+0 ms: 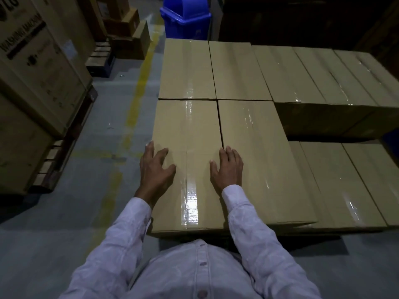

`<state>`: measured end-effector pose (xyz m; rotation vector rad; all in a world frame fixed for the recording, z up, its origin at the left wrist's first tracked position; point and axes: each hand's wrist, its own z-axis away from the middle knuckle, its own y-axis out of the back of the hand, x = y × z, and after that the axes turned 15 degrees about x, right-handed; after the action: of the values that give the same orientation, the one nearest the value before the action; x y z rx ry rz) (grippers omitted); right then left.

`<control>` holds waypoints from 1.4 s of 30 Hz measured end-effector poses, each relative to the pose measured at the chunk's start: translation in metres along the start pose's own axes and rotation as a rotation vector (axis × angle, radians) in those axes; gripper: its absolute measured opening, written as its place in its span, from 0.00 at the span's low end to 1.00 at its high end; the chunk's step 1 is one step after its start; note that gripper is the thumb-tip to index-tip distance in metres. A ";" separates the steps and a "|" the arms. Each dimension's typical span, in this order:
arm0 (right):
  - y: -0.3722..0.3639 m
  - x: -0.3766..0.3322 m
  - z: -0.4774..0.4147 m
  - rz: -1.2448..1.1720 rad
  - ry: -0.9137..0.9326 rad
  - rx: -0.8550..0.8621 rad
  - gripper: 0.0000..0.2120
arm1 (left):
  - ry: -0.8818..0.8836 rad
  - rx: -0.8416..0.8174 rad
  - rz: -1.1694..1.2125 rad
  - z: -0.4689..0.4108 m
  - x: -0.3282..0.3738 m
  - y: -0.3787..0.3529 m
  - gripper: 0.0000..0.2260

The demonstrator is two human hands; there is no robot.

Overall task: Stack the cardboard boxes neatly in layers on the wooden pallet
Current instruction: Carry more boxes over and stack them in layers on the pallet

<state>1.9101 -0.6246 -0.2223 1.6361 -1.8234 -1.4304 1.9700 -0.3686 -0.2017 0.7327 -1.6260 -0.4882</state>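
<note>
A taped cardboard box [187, 130] lies at the near left corner of the upper layer of the stack. My left hand [155, 171] rests flat on its top near the left edge, fingers spread. My right hand [227, 168] lies flat on the same top near its right edge, by the seam with the neighbouring box [259, 152]. Two more boxes [216, 70] sit behind these at the same height. Further right, several boxes [319, 76] form the back row, and a lower layer [345, 184] shows at the near right. The pallet is hidden beneath the stack.
Large washing machine cartons [36, 78] on a pallet stand at the left. A yellow floor line [138, 91] runs along the grey aisle between them and the stack. A blue bin [185, 18] stands behind the stack, with smaller cartons [127, 37] at the back left.
</note>
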 end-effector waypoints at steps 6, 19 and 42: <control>0.005 0.014 -0.008 -0.038 -0.019 0.070 0.27 | -0.212 -0.075 -0.035 -0.001 0.033 -0.026 0.32; 0.031 0.119 -0.079 0.200 -0.384 0.048 0.28 | -0.459 -0.259 -0.157 -0.009 0.115 -0.129 0.32; 0.039 0.190 -0.118 -0.070 -0.446 -0.105 0.43 | -0.527 -0.092 -0.289 0.003 0.108 -0.150 0.26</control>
<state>1.9200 -0.8514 -0.2083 1.4234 -1.8805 -2.0151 1.9874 -0.5508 -0.2269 0.8181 -1.9734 -1.0244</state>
